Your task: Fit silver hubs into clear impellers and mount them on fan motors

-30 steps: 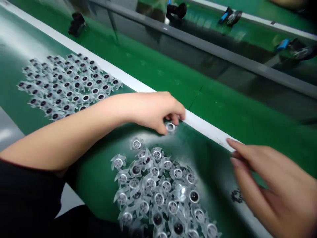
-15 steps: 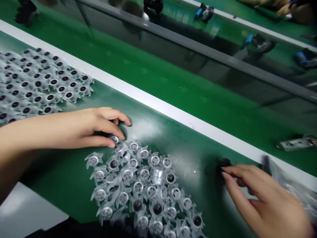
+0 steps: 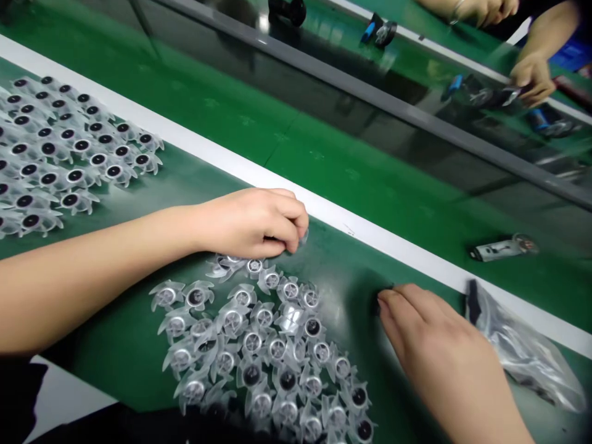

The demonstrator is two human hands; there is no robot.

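My left hand (image 3: pixel 259 222) is closed over the green bench, just beyond a loose heap of clear plastic fan blades (image 3: pixel 277 348). A clear blade edge (image 3: pixel 304 237) peeks out from under its fingertips, so it grips one fan blade, mostly hidden by the fingers. To the right of the heap, my right hand (image 3: pixel 435 345) is closed, fingertips together and pointing down to the bench. Something small and dark (image 3: pixel 383 301) shows at those fingertips; its kind cannot be made out. Some blades in the heap show black centres, others silvery ones.
Fan blades with black centres (image 3: pixel 67 142) lie in rows at the left. A clear plastic bag (image 3: pixel 522 345) rests at the right. Past the white strip (image 3: pixel 259 176), a small handheld device (image 3: pixel 504 248) lies on the green belt. Another person's hands (image 3: pixel 534 77) work across the line.
My left hand has moved right and closed on a fan blade taken from the heap's far edge. My right hand has shifted left toward the heap. A co-worker's hands have come into view.
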